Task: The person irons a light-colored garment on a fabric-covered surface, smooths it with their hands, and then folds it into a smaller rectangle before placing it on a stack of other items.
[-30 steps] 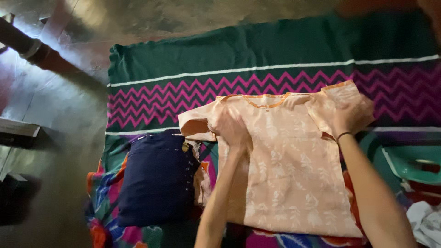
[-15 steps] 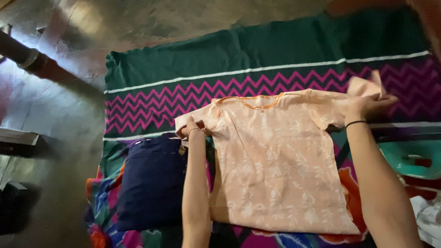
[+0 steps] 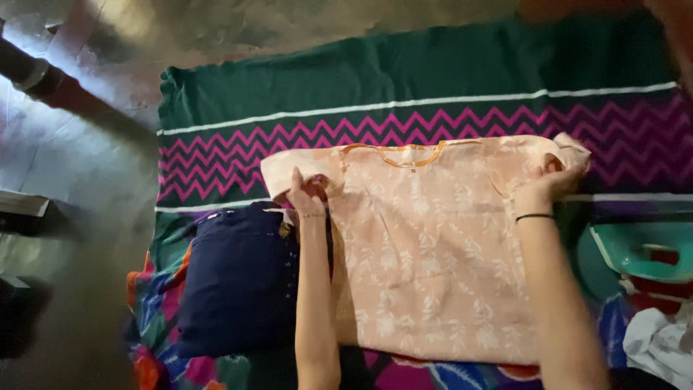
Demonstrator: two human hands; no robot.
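A peach tunic with a pale leaf print and an orange neckline lies flat on a green blanket with pink zigzag stripes. My left hand pinches the tunic's left sleeve near the shoulder. My right hand grips the right sleeve, which is bunched and curled over my fingers. A dark bracelet circles my right wrist. Both forearms reach in from the bottom edge.
A folded navy garment lies just left of the tunic on a multicoloured cloth. A teal plastic object and white fabric sit at the right edge. Bare shiny floor lies to the left.
The left sleeve has been drawn out flat to the left. My right hand has pulled the right sleeve inward and lower, bunching it. The tunic now lies wider across the shoulders.
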